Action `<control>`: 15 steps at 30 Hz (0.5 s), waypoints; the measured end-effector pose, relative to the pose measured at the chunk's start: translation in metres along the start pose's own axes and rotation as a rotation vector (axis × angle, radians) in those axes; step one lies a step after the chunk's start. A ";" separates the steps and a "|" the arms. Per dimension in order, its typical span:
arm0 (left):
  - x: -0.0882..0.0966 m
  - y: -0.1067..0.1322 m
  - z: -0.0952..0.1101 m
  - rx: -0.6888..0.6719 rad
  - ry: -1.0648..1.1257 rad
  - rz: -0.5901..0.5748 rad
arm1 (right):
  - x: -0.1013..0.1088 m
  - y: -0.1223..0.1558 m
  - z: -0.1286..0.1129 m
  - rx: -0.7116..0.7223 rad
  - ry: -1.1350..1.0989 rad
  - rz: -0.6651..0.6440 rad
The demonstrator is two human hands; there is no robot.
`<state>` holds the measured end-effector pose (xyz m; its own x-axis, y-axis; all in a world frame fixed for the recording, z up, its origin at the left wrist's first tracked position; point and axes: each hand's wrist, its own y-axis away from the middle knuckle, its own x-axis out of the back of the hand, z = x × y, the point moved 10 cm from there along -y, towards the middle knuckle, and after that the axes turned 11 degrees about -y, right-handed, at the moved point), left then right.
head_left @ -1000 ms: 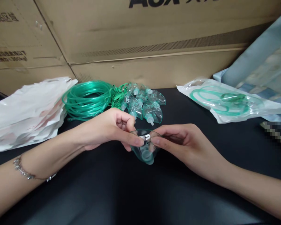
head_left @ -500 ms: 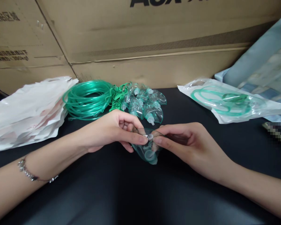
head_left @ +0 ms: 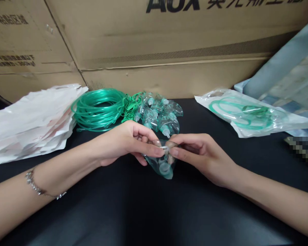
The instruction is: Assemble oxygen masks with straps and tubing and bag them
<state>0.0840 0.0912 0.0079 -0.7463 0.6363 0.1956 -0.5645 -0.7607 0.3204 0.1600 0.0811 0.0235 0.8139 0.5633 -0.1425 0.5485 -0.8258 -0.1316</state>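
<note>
A clear, green-tinted oxygen mask (head_left: 162,166) is held between both hands, over the black table (head_left: 154,212). My left hand (head_left: 137,141) pinches its upper left part, thumb on a small pale fitting (head_left: 166,149). My right hand (head_left: 197,150) pinches the mask from the other side, its thumb close to the left one at the same fitting. Fingertips behind the mask show only partly through the plastic. Just beyond the hands lies a cluster of similar clear masks (head_left: 168,123) with pale connectors.
Left of the masks are green elastic straps (head_left: 131,106) and coiled green tubing (head_left: 99,114). White packaging sheets (head_left: 33,119) are stacked at far left. A bagged mask set (head_left: 254,114) lies at right, near a pale blue cloth (head_left: 284,75). Cardboard boxes (head_left: 154,37) stand behind.
The right thumb has moved slightly at the pale fitting, and the fitting looks tilted differently. Both hands keep hold of the mask. The camera view has shifted a little.
</note>
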 end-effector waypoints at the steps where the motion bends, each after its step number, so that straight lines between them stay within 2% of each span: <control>1: 0.000 0.000 0.002 -0.013 0.010 -0.011 | 0.001 -0.002 0.002 0.006 -0.064 -0.018; 5: 0.002 0.001 0.003 -0.034 0.023 -0.029 | 0.003 -0.008 0.007 0.000 -0.186 -0.058; 10: 0.005 0.000 0.000 -0.028 0.050 0.024 | 0.001 -0.007 0.006 -0.038 -0.120 -0.062; 15: 0.001 -0.001 0.003 -0.044 0.040 0.063 | 0.002 -0.002 0.009 -0.097 -0.089 0.027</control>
<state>0.0850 0.0936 0.0107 -0.7941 0.5816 0.1764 -0.5301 -0.8048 0.2671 0.1590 0.0844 0.0151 0.8104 0.5380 -0.2320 0.5464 -0.8369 -0.0321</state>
